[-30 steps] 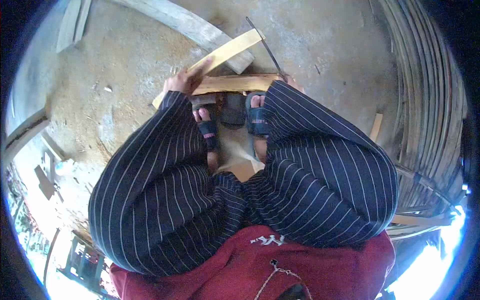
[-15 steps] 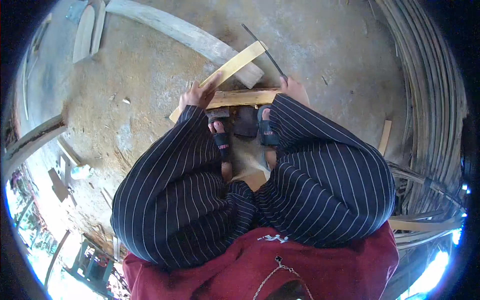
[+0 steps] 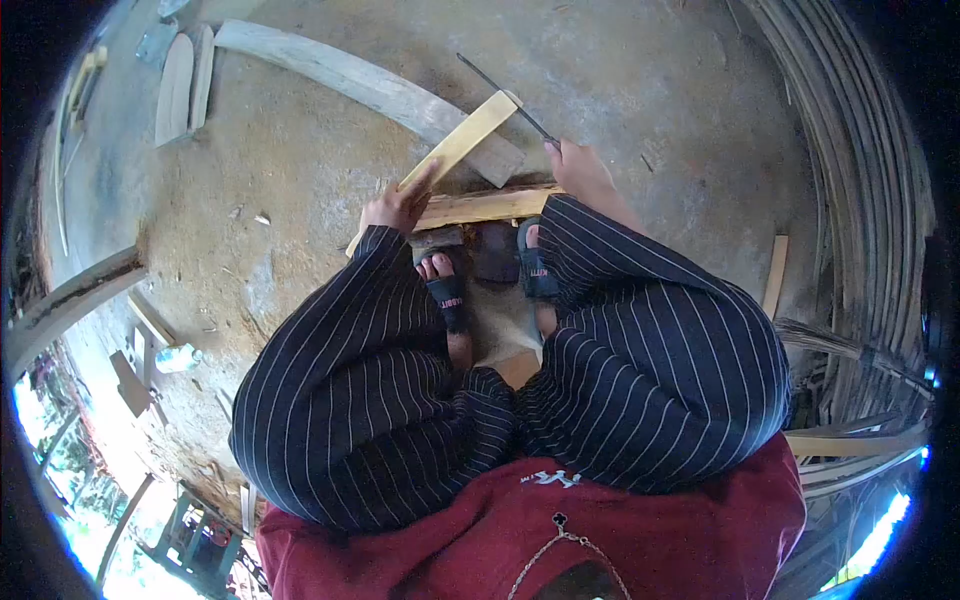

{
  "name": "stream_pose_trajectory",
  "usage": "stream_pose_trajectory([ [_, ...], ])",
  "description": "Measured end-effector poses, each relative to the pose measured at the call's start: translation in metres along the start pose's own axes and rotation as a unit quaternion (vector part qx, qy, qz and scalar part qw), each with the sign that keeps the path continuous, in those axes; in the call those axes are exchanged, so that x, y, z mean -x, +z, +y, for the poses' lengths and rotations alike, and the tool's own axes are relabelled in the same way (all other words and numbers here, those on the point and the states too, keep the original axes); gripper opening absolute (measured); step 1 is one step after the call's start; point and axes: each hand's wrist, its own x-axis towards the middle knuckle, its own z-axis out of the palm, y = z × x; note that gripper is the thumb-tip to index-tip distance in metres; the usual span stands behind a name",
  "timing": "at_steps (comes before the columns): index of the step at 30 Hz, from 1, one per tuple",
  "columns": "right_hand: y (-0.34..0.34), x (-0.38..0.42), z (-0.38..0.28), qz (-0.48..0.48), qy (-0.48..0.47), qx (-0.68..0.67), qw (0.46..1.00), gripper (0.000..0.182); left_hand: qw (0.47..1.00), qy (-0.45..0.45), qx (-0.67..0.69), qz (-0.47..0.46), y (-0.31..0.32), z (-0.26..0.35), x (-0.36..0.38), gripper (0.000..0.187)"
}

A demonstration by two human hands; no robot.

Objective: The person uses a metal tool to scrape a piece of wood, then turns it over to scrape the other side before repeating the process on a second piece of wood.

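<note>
My left hand is closed round a pale yellow wooden strip, which slants up to the right. My right hand grips the near end of a thin dark rod-like tool, perhaps a file. The tool crosses the strip's upper end and seems to touch its edge. Below the hands a rough wooden piece lies crosswise in front of my sandalled feet, beside a dark block between them.
A long grey curved plank lies on the floor beyond the hands. Two short boards are at the upper left. Long bundled strips curve along the right side. Wood scraps and a plastic bottle lie at the left.
My right hand and the dark tool have moved left and slightly up along the strip's end. The strip's upper end has shifted slightly left and down. The view has shifted a little.
</note>
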Motion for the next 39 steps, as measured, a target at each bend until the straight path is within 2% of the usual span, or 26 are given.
stream_pose_trajectory([
  [3, 0.009, 0.009, 0.003, -0.002, 0.009, -0.016, 1.000, 0.044, 1.000, -0.024, -0.011, -0.007, -0.005, 0.000, -0.001, 0.057],
  [6, 0.019, 0.032, 0.005, 0.002, 0.056, -0.015, 0.998, 0.043, 0.998, -0.030, -0.024, -0.059, -0.013, 0.003, 0.000, 0.056],
  [9, 0.038, 0.043, 0.036, 0.066, -0.033, -0.037, 0.997, 0.042, 0.998, 0.019, -0.012, -0.063, -0.007, 0.003, 0.006, 0.055],
  [10, 0.050, 0.048, 0.050, 0.077, -0.031, -0.066, 0.994, 0.042, 0.997, 0.031, 0.010, -0.064, -0.001, 0.001, 0.006, 0.054],
  [11, 0.063, 0.052, 0.064, 0.088, -0.030, -0.094, 0.991, 0.042, 0.998, 0.006, 0.015, -0.060, 0.003, 0.000, 0.007, 0.053],
  [13, 0.063, 0.053, 0.056, 0.084, -0.012, -0.113, 0.990, 0.040, 0.998, -0.047, 0.024, -0.047, -0.001, 0.005, 0.005, 0.052],
  [18, 0.015, 0.066, 0.024, -0.015, 0.101, -0.055, 0.993, 0.033, 0.999, -0.008, 0.048, -0.025, -0.006, -0.009, 0.002, 0.054],
  [22, -0.013, 0.044, 0.001, -0.014, 0.023, -0.010, 1.000, 0.041, 1.000, 0.001, 0.024, 0.001, 0.004, -0.017, 0.000, 0.057],
  [25, -0.017, 0.021, -0.017, 0.001, -0.013, -0.001, 1.000, 0.040, 0.998, -0.009, 0.042, -0.056, -0.013, 0.000, -0.001, 0.054],
  [26, -0.019, 0.015, -0.020, 0.016, -0.025, -0.011, 1.000, 0.040, 0.991, -0.021, 0.097, -0.089, -0.015, 0.001, -0.002, 0.058],
  [29, -0.014, -0.005, -0.021, 0.045, -0.053, -0.040, 0.997, 0.041, 0.960, -0.007, 0.275, -0.043, -0.003, -0.007, -0.005, 0.061],
  [33, -0.006, -0.002, -0.019, 0.062, -0.084, -0.030, 0.994, 0.041, 0.937, -0.025, 0.340, -0.076, -0.016, -0.013, -0.012, 0.059],
  [37, -0.009, 0.003, -0.017, 0.058, -0.061, -0.024, 0.996, 0.041, 0.905, -0.002, 0.415, -0.097, 0.000, -0.031, -0.014, 0.060],
  [39, -0.014, 0.010, -0.012, 0.054, -0.054, -0.017, 0.997, 0.041, 0.896, -0.032, 0.428, -0.116, 0.007, -0.034, -0.012, 0.059],
])
